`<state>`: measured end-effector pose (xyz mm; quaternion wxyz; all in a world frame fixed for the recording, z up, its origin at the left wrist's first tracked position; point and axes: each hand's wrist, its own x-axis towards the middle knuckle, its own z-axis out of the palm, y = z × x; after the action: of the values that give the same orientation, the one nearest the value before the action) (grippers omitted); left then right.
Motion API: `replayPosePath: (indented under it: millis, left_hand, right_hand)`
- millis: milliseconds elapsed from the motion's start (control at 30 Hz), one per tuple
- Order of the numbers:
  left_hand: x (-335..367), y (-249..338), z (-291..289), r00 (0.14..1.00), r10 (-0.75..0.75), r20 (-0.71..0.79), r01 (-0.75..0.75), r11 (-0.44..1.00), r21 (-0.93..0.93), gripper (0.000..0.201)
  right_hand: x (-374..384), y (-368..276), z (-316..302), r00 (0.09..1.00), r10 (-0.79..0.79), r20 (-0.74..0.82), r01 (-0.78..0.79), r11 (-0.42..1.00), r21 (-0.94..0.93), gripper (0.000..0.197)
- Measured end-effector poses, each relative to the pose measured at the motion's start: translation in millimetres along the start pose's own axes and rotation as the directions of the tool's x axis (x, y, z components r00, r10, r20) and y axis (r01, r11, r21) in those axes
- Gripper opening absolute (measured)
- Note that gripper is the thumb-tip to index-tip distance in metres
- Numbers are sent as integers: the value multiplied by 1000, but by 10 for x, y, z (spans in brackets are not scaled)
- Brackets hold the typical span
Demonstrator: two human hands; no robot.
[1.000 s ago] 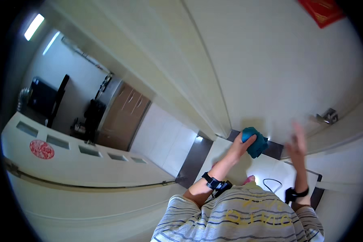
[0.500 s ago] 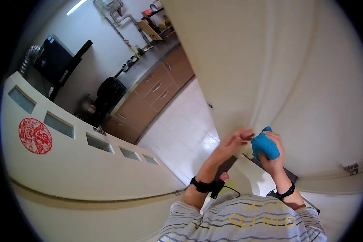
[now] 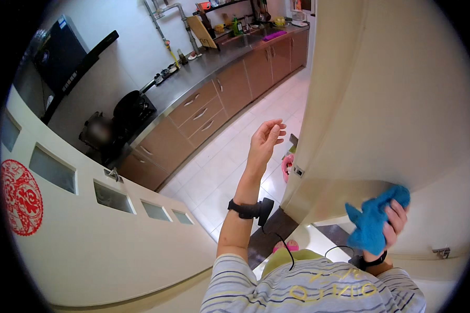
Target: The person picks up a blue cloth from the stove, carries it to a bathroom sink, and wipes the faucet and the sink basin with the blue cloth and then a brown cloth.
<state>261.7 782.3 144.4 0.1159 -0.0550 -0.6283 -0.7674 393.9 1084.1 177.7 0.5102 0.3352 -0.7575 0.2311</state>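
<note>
A bunched blue cloth is gripped in my right hand, low on the right beside a cream door panel. Part of the cloth covers that palm, and its loose corners stick out to the left. My left hand is raised in front of the doorway with nothing in it, its fingers loosely bent and apart. Nearest to that hand is the upright edge of the cream panel, which bears a small metal latch plate; they do not touch.
At left stands a white door with small glass panes and a round red paper-cut. Beyond the doorway are brown cabinets, a steel counter and a black wok. A pink container sits behind the panel edge.
The view has swung, showing more of the kitchen. My hands have moved apart: the left went up and leftward, the right went down and rightward with the cloth.
</note>
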Motion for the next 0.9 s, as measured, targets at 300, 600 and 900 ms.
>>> replayPosePath:
  millis: [300, 600, 900]
  left_hand:
    - [1226, -345, 331, 950, 158, 268, -170, 985, 22, 42]
    - [2088, -55, 1341, 645, 327, 691, -267, 943, -198, 60]
    - [2256, 262, 1495, 552, 550, 627, -455, 829, -326, 64]
  right_hand:
    - [43, 132, 299, 961, 125, -247, -163, 977, -141, 33]
    - [169, -91, 383, 878, 313, -363, -417, 871, -258, 47]
    - [187, -77, 387, 902, 244, -355, -345, 903, -255, 42]
